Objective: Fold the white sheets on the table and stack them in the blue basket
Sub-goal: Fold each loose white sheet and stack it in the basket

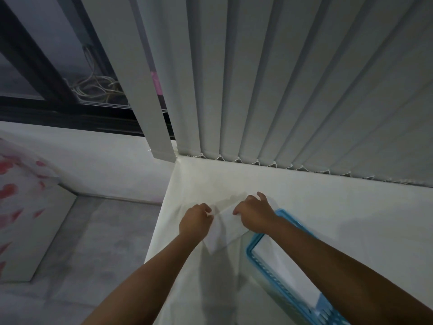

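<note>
In the lower middle of the frame two bare forearms reach up from the bottom edge, and both hands meet on one white sheet [222, 240]. The left hand [195, 220] has its fingers curled in and pinches the sheet's upper left edge. The right hand [255, 216] is curled too and grips the upper right edge, with one digit sticking up above the knuckles. The sheet is already doubled over on itself. It slopes down from the hands to a lower corner just below the left wrist. Whether it rests on the table or is held just clear of it cannot be told.

The table [339, 207] is covered in white and fills the right centre of the frame, with its corner pointing to the upper middle. The blue basket [250, 249] stands on it at the lower right, beneath the right forearm. Its walls are slotted, and its upper left corner is just beside the held sheet. Folded white sheets [285, 270] lie flat inside it.

Grey vertical blinds [281, 90] fill the upper right, and their weighted ends, linked by a bead chain [290, 167], reach the table's far edge. At the upper left is a dark window frame [42, 66], with a tangle of pale cables [96, 87] behind the glass. A pink object [156, 83] shows between two slats. Grey floor [98, 242] lies at the lower left. At the left edge is a white item with red blotches [14, 195], too blurred to identify.
</note>
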A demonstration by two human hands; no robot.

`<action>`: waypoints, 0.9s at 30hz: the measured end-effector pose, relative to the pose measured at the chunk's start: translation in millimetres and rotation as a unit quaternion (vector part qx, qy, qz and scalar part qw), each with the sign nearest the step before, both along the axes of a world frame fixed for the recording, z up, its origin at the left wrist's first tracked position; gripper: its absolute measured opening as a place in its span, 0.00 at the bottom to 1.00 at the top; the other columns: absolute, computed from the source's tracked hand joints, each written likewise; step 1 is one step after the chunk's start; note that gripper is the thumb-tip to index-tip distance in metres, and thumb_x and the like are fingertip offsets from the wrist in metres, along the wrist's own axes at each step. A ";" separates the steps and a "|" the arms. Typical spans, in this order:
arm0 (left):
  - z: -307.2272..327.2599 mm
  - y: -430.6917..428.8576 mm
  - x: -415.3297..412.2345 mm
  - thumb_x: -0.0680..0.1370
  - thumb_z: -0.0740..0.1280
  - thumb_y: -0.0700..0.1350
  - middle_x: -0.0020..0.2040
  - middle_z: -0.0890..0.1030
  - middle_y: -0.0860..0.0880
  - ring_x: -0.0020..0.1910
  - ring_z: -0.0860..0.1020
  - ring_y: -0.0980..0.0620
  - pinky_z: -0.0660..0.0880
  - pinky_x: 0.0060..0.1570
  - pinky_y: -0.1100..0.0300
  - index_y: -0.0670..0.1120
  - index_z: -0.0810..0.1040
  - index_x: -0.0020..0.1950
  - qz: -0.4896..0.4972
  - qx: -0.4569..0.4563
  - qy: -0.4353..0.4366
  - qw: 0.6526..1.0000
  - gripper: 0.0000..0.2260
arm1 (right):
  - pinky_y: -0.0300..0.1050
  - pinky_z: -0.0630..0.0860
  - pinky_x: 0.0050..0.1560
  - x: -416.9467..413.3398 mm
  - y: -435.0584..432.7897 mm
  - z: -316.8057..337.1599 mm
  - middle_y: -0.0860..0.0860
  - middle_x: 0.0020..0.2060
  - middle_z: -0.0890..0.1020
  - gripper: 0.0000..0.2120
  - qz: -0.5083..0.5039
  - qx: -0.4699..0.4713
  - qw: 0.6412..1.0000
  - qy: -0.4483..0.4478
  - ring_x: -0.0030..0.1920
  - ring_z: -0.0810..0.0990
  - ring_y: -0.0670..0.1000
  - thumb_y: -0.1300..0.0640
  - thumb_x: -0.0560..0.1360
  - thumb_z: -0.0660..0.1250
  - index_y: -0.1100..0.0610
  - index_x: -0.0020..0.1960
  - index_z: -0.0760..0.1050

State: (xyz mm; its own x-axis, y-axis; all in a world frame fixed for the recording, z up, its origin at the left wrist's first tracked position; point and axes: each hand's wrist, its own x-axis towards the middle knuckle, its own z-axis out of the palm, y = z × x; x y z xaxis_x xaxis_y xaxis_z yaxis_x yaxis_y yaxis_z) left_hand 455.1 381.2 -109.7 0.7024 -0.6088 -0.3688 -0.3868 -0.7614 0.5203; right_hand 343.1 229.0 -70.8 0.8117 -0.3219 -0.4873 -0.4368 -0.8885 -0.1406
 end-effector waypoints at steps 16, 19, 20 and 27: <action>16.1 -8.4 2.6 0.73 0.67 0.41 0.42 0.80 0.48 0.40 0.76 0.48 0.71 0.36 0.60 0.48 0.72 0.46 0.026 -0.010 0.093 0.995 0.05 | 0.49 0.60 0.66 -17.1 3.7 0.7 0.47 0.60 0.76 0.16 -0.135 -0.069 0.983 -0.106 0.63 0.71 0.51 0.57 0.77 0.56 0.47 0.61 0.76; 35.0 -5.5 1.2 0.71 0.72 0.40 0.39 0.81 0.48 0.40 0.78 0.48 0.73 0.37 0.60 0.46 0.75 0.51 0.130 -0.115 0.199 0.964 0.11 | 0.48 0.68 0.55 -27.6 20.8 17.5 0.47 0.53 0.80 0.13 -0.196 -0.020 0.961 -0.195 0.55 0.75 0.51 0.55 0.78 0.57 0.50 0.55 0.79; 41.5 -5.1 -1.2 0.71 0.73 0.39 0.39 0.81 0.48 0.41 0.79 0.48 0.75 0.40 0.59 0.45 0.76 0.52 0.161 -0.146 0.219 0.951 0.12 | 0.47 0.70 0.51 -31.5 29.0 24.6 0.47 0.47 0.81 0.11 -0.231 0.013 0.946 -0.228 0.50 0.77 0.51 0.52 0.78 0.58 0.51 0.51 0.79; 81.3 -1.2 -47.3 0.75 0.66 0.31 0.55 0.81 0.35 0.53 0.81 0.39 0.80 0.52 0.53 0.32 0.75 0.58 0.310 -0.368 0.432 0.763 0.12 | 0.48 0.75 0.44 -59.0 88.8 56.0 0.50 0.35 0.82 0.26 -0.466 0.256 0.815 -0.233 0.37 0.79 0.51 0.36 0.76 0.56 0.56 0.39 0.78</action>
State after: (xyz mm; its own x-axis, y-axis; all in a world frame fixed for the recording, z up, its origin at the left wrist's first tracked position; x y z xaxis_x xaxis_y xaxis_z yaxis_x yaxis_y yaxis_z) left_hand 407.9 380.0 -28.3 0.6285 -0.5244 -0.5745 0.6573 -0.0369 0.7528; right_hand 284.0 317.9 -14.8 0.4664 -0.7555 -0.4601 -0.6815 0.0247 -0.7314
